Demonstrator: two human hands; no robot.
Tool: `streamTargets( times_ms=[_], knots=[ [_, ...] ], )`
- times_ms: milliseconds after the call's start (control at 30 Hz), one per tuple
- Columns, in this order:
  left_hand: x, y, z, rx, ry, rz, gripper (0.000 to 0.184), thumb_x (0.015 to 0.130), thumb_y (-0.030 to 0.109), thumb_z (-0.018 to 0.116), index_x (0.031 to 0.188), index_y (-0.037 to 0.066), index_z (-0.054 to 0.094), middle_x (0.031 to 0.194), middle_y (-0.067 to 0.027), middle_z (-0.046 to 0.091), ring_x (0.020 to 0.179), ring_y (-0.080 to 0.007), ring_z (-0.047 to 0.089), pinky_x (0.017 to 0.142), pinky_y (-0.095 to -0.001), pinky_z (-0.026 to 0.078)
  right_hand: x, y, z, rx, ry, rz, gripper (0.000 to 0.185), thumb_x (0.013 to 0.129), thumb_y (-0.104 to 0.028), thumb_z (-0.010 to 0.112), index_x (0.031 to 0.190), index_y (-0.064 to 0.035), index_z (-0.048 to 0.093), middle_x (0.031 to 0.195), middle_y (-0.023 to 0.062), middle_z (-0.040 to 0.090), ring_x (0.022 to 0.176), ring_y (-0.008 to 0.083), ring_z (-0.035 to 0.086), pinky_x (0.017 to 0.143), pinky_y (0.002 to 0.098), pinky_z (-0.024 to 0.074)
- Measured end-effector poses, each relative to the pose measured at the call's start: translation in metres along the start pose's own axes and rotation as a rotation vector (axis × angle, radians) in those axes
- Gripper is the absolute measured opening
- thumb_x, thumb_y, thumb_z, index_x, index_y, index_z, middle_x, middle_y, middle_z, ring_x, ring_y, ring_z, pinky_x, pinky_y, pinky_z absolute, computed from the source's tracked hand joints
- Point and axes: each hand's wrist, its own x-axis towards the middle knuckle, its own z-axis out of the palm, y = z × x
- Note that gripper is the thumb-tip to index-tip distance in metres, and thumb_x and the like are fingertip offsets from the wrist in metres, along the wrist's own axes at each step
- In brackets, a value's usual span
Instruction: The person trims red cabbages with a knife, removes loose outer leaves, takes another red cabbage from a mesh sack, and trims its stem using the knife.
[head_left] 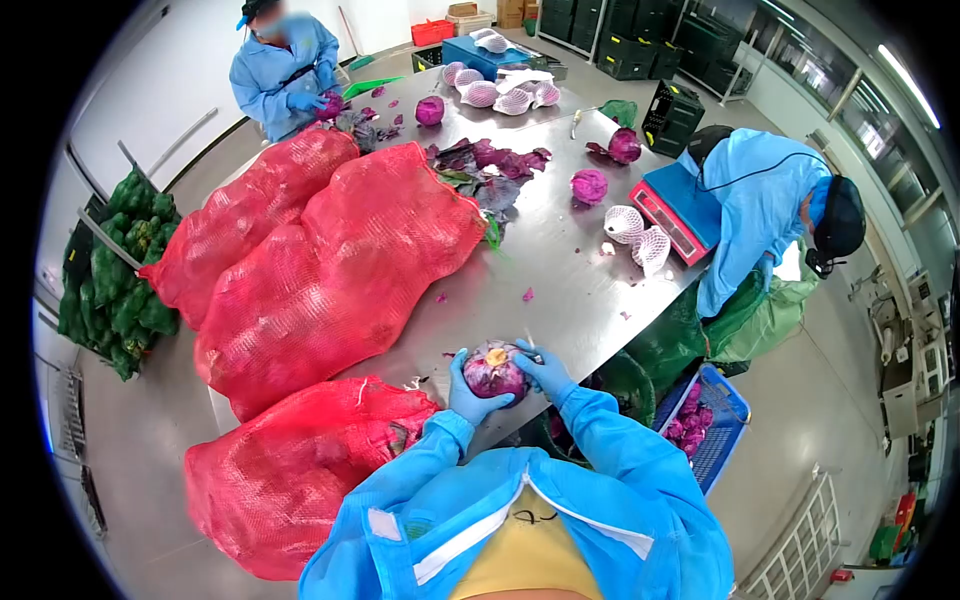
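Observation:
A red cabbage [494, 378] with its pale cut stem facing up sits between my blue-gloved hands at the near edge of the steel table [455, 335]. Wrapped around its left side is my left hand [468, 392]. My right hand [545, 370] grips the opposite side, thumb and fingers against the outer leaves. A thin pale streak shows by the right fingertips, too small to name. Small purple leaf scraps [528, 295] lie on the metal beyond the cabbage.
Full red mesh sacks [340, 270] crowd the left. Loose leaves [490, 165], a trimmed cabbage [589, 186], foam-netted cabbages [652, 250] and a scale [672, 220] lie farther off. A blue basket [730, 420] stands low right. Two co-workers in blue stand at the table.

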Motion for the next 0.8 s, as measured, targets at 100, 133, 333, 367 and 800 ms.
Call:
streamTargets(
  times_ms=[100, 133, 333, 367, 800],
  knots=[
    [-0.002, 0.021, -0.013, 0.009, 0.012, -0.076, 0.12, 0.044, 0.033, 0.093, 0.136, 0.002, 0.023, 0.133, -0.0177, 0.036, 0.12, -0.0297, 0.044, 0.103, -0.0385, 0.038, -0.009, 0.003, 0.008, 0.104, 0.028, 0.117, 0.056, 0.084, -0.043, 0.065, 0.125, -0.0065, 0.056, 0.064, -0.003, 0.053, 0.048, 0.0055, 0.046, 0.041, 0.0204, 0.035],
    [-0.004, 0.022, -0.016, 0.07, 0.042, -0.119, 0.116, 0.046, 0.035, 0.092, 0.135, 0.003, 0.024, 0.131, -0.0174, 0.039, 0.119, -0.0303, 0.045, 0.102, -0.0381, 0.039, -0.018, 0.005, 0.014, 0.179, 0.047, 0.111, 0.049, 0.085, -0.045, 0.064, 0.112, -0.0043, 0.064, 0.062, -0.0026, 0.054, 0.046, 0.0068, 0.046, 0.04, 0.0217, 0.0349],
    [-0.008, 0.018, -0.034, 0.188, 0.021, -0.193, 0.102, 0.051, 0.037, 0.089, 0.129, 0.003, 0.034, 0.123, -0.0163, 0.046, 0.114, -0.029, 0.049, 0.1, -0.0389, 0.041, -0.04, 0.027, 0.043, 0.393, 0.062, 0.347, 0.044, 0.086, -0.05, 0.06, 0.09, -0.0067, 0.066, 0.064, 0.0005, 0.057, 0.05, 0.0122, 0.051, 0.045, 0.0266, 0.0399],
    [-0.005, 0.018, -0.035, 0.222, 0.002, -0.195, 0.098, 0.052, 0.039, 0.088, 0.127, 0.003, 0.036, 0.123, -0.0165, 0.046, 0.113, -0.0298, 0.049, 0.099, -0.0393, 0.041, -0.038, 0.033, 0.041, 0.381, 0.042, 0.418, 0.044, 0.086, -0.05, 0.06, 0.091, -0.0065, 0.066, 0.065, 0.0012, 0.058, 0.052, 0.0135, 0.053, 0.047, 0.027, 0.0412],
    [-0.004, 0.022, -0.032, 0.604, 0.074, -0.294, 0.106, 0.041, 0.055, 0.088, 0.118, 0.0, 0.039, 0.115, -0.0176, 0.041, 0.109, -0.0319, 0.044, 0.096, -0.0406, 0.039, -0.023, 0.037, 0.043, 0.362, 0.157, -0.014, 0.048, 0.08, -0.028, 0.074, 0.117, -0.0021, 0.058, 0.082, 0.0015, 0.059, 0.062, 0.0083, 0.053, 0.051, 0.0231, 0.0432]
  ],
)
